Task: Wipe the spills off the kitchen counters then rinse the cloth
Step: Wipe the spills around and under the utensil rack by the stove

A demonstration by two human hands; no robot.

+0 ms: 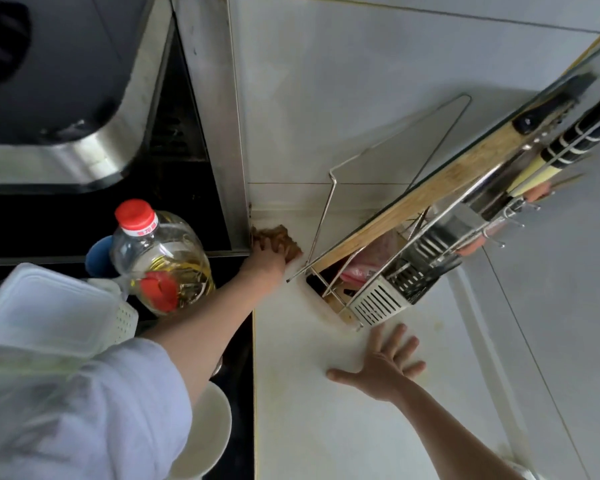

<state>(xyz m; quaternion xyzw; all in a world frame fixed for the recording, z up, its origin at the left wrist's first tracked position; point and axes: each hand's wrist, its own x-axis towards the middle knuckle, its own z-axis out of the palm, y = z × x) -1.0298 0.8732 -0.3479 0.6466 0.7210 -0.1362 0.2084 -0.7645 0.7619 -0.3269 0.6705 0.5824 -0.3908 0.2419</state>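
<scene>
One brown cloth (278,241), at the counter's back corner. Two hands: left hand (265,256) on the cloth, right hand (383,367) flat on the one white counter (312,410). One oil bottle (160,258), red cap. One blue cup (99,256) behind it. One white lidded container (45,310). One white bowl (205,431). One wire rack (378,292), one wooden cutting board (440,195) leaning in it. Knife handles in the rack: blurred, no sure count.

Cloth (280,241) lies under the left hand (264,255) fingers, in the counter (309,393) back corner. Wire rack (378,271) stands just right of those fingers; oil bottle (160,258) left. Right hand (383,367) rests flat on the counter, its fingertips near the rack.
</scene>
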